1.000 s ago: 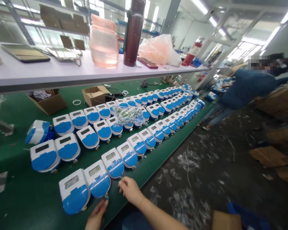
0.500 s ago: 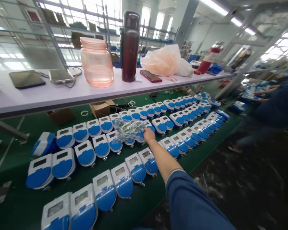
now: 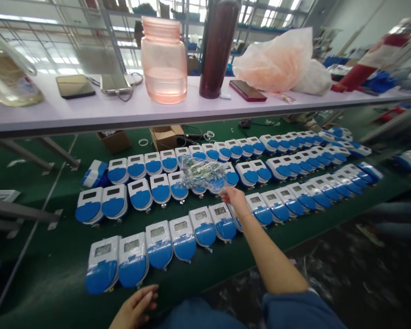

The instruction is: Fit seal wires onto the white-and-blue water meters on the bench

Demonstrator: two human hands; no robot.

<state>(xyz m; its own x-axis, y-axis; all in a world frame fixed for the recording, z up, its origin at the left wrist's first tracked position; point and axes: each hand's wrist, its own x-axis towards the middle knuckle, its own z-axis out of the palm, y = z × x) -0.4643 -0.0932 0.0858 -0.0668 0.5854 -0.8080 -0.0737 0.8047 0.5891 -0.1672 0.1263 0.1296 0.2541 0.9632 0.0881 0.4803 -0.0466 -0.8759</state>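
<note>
My right hand reaches over the rows of blue-and-white meters, at the lower right corner of a clear plastic bag. Its fingers are pinched together; whatever is between them, if anything, is too small to make out. Greenish pieces show through the bag, which lies across several meters of the middle row. At the bottom edge my left hand has entered the view, holding nothing, its fingers loosely bent and apart. Just above it stands a front-row meter with a grey display window and a blue lid.
A raised white shelf crosses behind the meters, bearing a pink jar, a dark red flask, a phone and an orange-filled bag. Beneath it sits a cardboard box on the green bench top.
The view has swung, bringing my left hand in at the bottom. My right hand has drawn back slightly toward me from beside the plastic bag, which still lies on the same meters.
</note>
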